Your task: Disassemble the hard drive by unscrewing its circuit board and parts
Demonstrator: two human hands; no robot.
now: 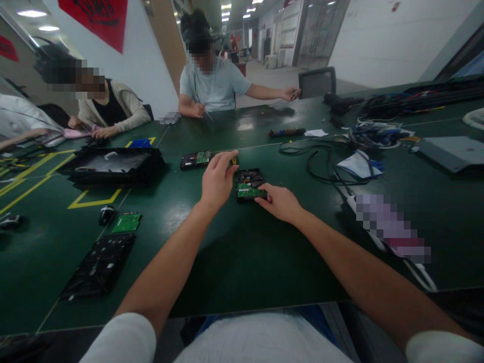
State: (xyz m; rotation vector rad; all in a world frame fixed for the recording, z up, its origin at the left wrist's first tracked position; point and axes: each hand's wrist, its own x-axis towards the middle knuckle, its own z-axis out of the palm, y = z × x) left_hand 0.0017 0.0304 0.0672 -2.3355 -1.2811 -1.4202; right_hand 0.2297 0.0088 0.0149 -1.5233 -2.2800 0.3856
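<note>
A hard drive (249, 177) lies on the table in front of me, its green circuit board (249, 190) facing up along the near end. My right hand (282, 202) grips the near right corner of this drive between thumb and fingers. Above its left side is my left hand (218, 180), with fingers curled round what looks like a screwdriver (234, 161); only a bit of its yellow-and-black handle shows. Another hard drive (195, 160) with a green board rests just beyond my left hand.
At left are a loose green circuit board (127, 222), a black panel (99, 267), a mouse (107, 215) and a black open case (113, 166). Cables (317, 156), a cloth (361, 164) and a grey box (454, 151) lie right. Several people sit opposite.
</note>
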